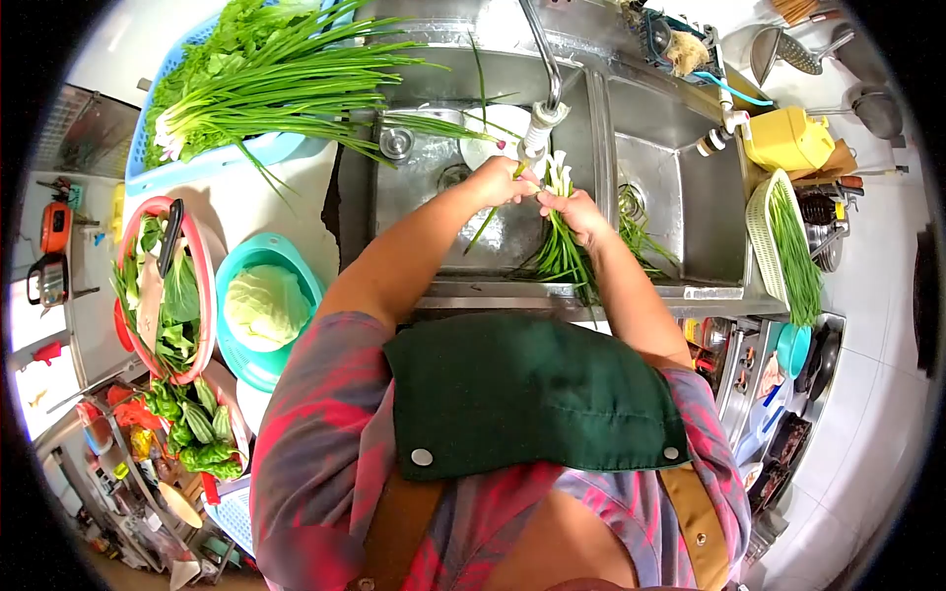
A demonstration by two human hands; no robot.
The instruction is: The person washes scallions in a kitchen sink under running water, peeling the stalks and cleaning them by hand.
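Over the left sink basin, my right hand is closed around a bunch of green onions, white ends up and green leaves hanging toward the front rim. My left hand is closed beside it, its fingertips pinching at a green stalk near the white ends. Just behind the hands stands the faucet spout, and a white plate lies partly hidden under it. A large heap of green onions rests on a blue basket at the upper left, some leaves reaching over the sink.
Loose leaves lie in the right basin. Beyond it are a white basket of greens and a yellow jug. On the left, a teal bowl holds a cabbage; a pink basin holds greens and a knife.
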